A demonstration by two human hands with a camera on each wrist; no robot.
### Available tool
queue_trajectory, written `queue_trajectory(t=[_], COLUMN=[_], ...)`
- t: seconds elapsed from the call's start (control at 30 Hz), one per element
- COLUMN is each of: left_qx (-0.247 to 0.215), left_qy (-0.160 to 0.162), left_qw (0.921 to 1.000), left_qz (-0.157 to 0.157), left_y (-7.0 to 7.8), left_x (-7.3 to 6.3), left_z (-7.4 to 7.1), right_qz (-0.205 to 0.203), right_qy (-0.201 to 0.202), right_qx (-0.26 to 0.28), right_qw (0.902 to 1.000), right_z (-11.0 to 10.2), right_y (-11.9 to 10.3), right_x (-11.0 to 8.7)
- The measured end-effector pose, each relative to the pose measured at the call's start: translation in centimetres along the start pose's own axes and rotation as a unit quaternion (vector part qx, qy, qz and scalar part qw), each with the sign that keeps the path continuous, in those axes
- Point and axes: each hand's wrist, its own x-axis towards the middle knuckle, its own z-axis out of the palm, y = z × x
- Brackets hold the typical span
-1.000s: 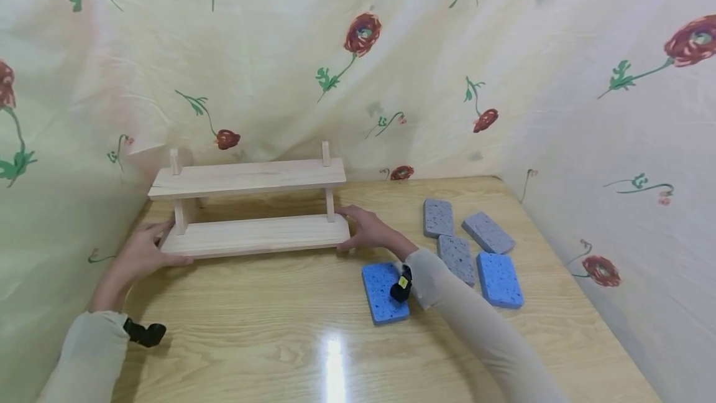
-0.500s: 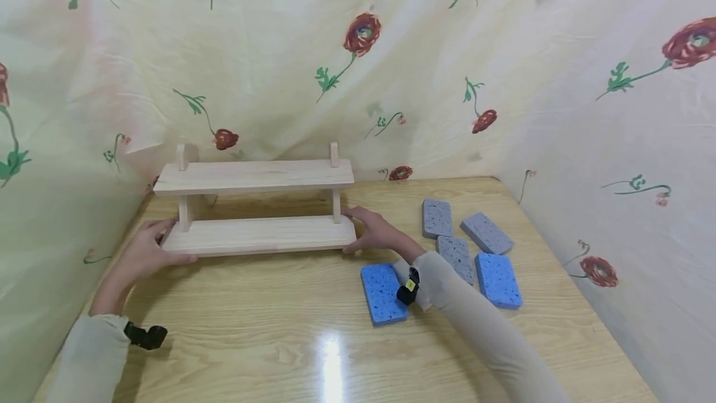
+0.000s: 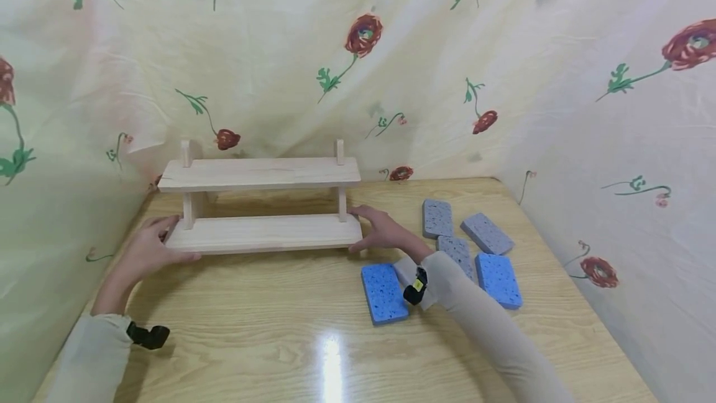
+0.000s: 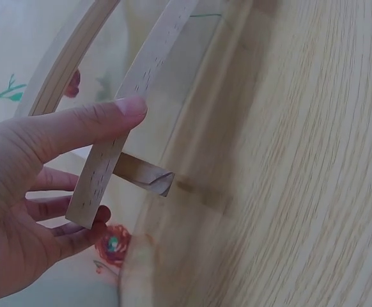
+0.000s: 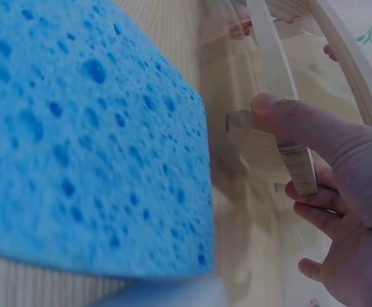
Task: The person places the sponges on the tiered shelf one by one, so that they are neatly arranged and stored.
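A pale two-tier wooden shelf stands near the back of the table, its upper board held on two uprights. My left hand grips the left end of the lower board, thumb along the front edge and fingers behind, as the left wrist view shows. At the other end my right hand holds the board the same way, thumb in front. Just below the right hand lies a blue sponge, which looms large in the right wrist view. A pale grey piece beside it is partly hidden by the right wrist.
Several grey sponges and another blue sponge lie on the wooden table to the right, one grey one partly behind the right sleeve. Flower-printed cloth hangs close behind the table and along both sides.
Both hands have shifted the shelf to the right, its right end moving further than my left hand appears to. The sponges stay where they were.
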Motion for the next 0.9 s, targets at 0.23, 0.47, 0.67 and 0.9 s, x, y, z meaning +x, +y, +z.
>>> queue_trajectory(t=[0.23, 0.47, 0.67, 0.9], left_qx=[-0.015, -0.037, -0.054, -0.065], left_qy=[0.001, 0.006, 0.021, 0.023], left_qw=[0.9999, 0.9992, 0.9978, 0.9969], left_qz=[0.005, 0.011, 0.031, 0.038], left_y=[1.2, 2.4, 3.3, 4.4], left_x=[0.5, 0.6, 0.9, 1.9], left_z=[0.7, 2.4, 3.8, 5.8], right_qz=[0.001, 0.018, 0.021, 0.056], right_qy=[0.003, 0.000, 0.005, -0.004], right_qx=[-0.003, -0.006, -0.010, -0.002], right_qw=[1.0000, 0.9998, 0.9997, 0.9984], right_z=[-1.2, -2.4, -3.6, -4.9], right_y=[0.7, 1.8, 2.6, 4.0], right_x=[-1.0, -2.3, -3.4, -4.8])
